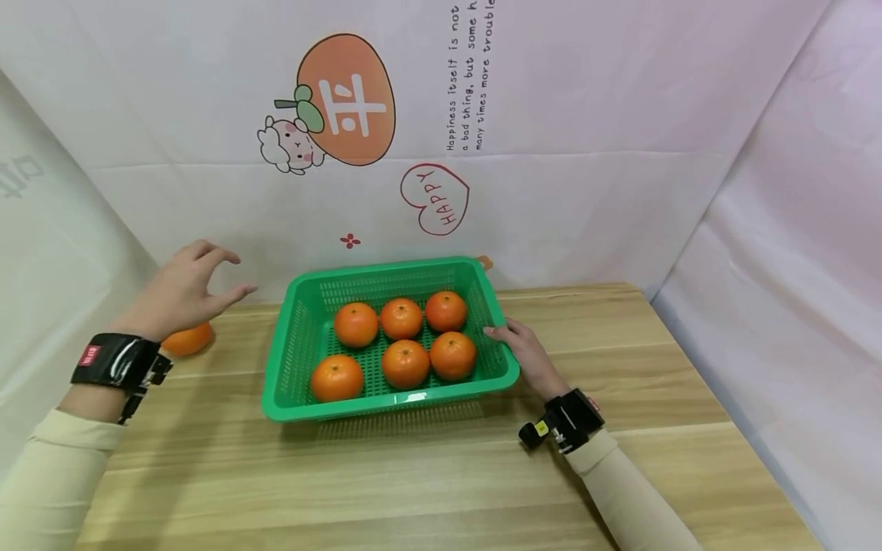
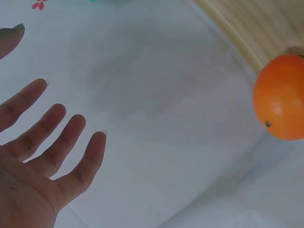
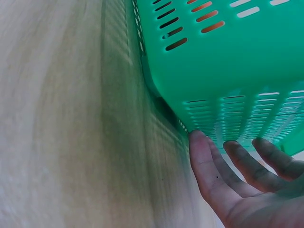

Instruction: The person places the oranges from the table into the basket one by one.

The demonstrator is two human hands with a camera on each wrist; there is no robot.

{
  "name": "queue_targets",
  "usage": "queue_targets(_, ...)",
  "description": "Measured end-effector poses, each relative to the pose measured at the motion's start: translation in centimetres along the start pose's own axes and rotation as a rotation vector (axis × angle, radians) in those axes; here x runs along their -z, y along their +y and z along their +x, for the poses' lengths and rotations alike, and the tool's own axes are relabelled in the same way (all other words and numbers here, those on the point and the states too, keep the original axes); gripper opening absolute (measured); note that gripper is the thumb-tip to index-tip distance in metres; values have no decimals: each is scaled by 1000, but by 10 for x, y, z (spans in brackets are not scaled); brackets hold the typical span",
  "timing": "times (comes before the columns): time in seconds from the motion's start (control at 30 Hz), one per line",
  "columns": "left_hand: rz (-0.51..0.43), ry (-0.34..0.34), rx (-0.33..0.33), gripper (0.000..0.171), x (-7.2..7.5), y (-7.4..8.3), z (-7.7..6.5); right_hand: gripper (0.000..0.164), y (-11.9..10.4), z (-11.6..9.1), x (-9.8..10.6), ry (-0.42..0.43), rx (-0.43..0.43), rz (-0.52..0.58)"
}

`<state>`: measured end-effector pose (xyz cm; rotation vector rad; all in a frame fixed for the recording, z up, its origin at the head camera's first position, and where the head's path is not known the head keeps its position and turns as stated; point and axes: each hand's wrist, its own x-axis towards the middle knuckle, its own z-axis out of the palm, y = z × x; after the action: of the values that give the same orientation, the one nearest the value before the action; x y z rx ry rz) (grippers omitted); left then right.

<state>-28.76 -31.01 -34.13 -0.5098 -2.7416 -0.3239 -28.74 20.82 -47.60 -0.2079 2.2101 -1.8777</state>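
Several oranges [image 1: 405,363] lie inside a green plastic basket [image 1: 393,268], which has slotted walls. My right hand [image 1: 527,353] grips the basket's right side, its thumb over the rim on the inside. From the right wrist view, the other fingers [image 3: 204,164] rest against the outer slotted wall, low down near the table. My left hand [image 1: 181,292] hovers left of the basket with thumb and fingers spread apart, holding nothing. Below its wrist another orange [image 1: 189,340] sits on the table, partly covered by the arm; the left wrist view shows this orange at the right edge.
A wood-grain table [image 1: 413,490] carries everything. White printed cloth [image 1: 586,214] rises behind the table's back edge, and more white cloth [image 1: 792,306] hangs on the right side. Black camera bands sit on both wrists.
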Motion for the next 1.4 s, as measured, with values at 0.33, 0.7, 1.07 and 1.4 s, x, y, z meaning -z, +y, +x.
queue_targets(0.33,14,-105,134,69,-8,-35,-7,62,-1,0,1,1,2,-3)
queue_targets(0.7,-1,-214,229,75,-18,-68,-20,62,2,0,-1,7,-3,6)
queue_targets(1.07,-69,-281,313,83,-31,-94,-32,63,1,0,-1,4,-2,0)
queue_targets(1.4,-70,-330,337,83,-42,-105,-36,61,0,0,-2,11,0,12)
